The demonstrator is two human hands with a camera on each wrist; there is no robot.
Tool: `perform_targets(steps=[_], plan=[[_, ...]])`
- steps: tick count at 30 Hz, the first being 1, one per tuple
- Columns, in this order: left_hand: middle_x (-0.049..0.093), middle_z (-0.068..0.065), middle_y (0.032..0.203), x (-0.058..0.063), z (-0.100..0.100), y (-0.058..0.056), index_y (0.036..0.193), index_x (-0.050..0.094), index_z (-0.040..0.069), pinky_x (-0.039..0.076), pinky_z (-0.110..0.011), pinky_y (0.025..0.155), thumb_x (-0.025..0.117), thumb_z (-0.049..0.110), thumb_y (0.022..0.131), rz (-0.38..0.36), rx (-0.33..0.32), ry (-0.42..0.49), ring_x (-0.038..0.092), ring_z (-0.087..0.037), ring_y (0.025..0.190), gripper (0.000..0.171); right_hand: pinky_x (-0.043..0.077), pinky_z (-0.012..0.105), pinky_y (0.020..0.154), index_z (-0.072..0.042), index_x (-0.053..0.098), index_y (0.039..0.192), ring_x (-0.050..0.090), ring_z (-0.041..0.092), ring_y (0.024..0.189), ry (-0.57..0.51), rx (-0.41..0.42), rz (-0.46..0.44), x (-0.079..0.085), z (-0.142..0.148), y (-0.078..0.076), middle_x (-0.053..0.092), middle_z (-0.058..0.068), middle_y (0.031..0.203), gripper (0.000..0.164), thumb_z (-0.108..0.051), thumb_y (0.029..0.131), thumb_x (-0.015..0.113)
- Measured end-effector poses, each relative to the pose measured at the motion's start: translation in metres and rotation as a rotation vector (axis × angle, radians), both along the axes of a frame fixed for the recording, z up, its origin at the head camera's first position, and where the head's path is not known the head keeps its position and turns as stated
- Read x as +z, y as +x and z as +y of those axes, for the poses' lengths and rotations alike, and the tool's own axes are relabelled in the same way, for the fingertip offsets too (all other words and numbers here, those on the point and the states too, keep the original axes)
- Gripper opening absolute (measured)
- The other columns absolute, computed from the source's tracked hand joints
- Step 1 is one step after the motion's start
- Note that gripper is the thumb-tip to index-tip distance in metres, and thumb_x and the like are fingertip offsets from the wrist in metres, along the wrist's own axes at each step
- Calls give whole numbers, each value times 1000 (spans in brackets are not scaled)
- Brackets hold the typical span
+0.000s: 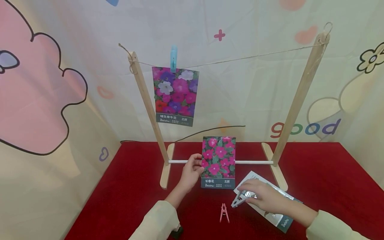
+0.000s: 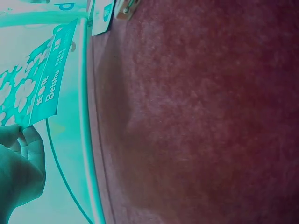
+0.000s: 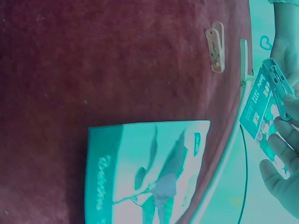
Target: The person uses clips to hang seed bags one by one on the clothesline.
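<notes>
My left hand pinches the left edge of a seed packet with pink flowers and holds it upright, front toward me. In the left wrist view, thumb and fingers grip a corner of it. My right hand holds a grey clothespin between thumb and fingers, its tip pointing left, to the lower right of the packet. Below that hand lies another seed packet, pale with a dark end, partly hidden by it. A pink clothespin rests on the red cloth between the hands.
A wooden stand with two posts carries a string. From it hangs a petunia seed packet, held by a light blue clothespin. A white rod joins the feet low down. Behind is a printed curtain.
</notes>
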State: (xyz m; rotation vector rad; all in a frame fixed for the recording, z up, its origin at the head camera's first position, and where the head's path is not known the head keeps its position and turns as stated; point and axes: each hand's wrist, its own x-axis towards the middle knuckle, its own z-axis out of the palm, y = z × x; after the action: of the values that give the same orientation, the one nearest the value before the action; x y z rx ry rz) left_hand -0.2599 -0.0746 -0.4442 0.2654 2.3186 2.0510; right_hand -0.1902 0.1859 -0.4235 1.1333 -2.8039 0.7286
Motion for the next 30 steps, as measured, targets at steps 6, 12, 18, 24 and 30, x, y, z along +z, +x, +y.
perform_targets(steps=[6, 12, 18, 24, 30], plan=[[51, -15, 98, 3, 1, 2, 117, 43, 7, 46, -24, 68, 48, -5, 86, 17, 0, 3, 51, -15, 79, 34, 50, 28, 76, -16, 58, 111, 54, 16, 97, -33, -13, 13, 8, 2, -2, 59, -1, 108, 39, -12, 74, 69], [50, -14, 99, 18, 2, 6, 117, 43, 7, 46, -26, 70, 49, -5, 85, -8, -16, 31, 53, -15, 80, 35, 50, 27, 75, -12, 59, 110, 54, 14, 94, -33, -9, 73, 17, 0, -4, 60, -1, 105, 38, -11, 73, 69], [50, -15, 98, 41, 4, 16, 117, 43, 4, 47, -26, 71, 48, -8, 85, -6, -24, 34, 52, -15, 78, 34, 50, 30, 77, -13, 58, 111, 54, 14, 96, -35, -29, 56, 25, 1, -6, 60, -3, 106, 39, -11, 74, 69], [50, -14, 98, 51, 4, 19, 117, 45, 5, 47, -24, 71, 49, -6, 85, 5, -11, 14, 50, -15, 80, 34, 50, 29, 77, -13, 59, 111, 54, 13, 96, -41, -12, 112, 34, 2, -8, 60, -4, 104, 40, -12, 73, 69], [50, -15, 98, 59, 6, 22, 117, 45, 5, 47, -26, 71, 49, -6, 85, 40, -13, 35, 49, -14, 81, 34, 51, 32, 77, -13, 59, 111, 54, 18, 101, -27, -32, 176, 44, 3, -9, 60, -1, 107, 42, -12, 71, 71]])
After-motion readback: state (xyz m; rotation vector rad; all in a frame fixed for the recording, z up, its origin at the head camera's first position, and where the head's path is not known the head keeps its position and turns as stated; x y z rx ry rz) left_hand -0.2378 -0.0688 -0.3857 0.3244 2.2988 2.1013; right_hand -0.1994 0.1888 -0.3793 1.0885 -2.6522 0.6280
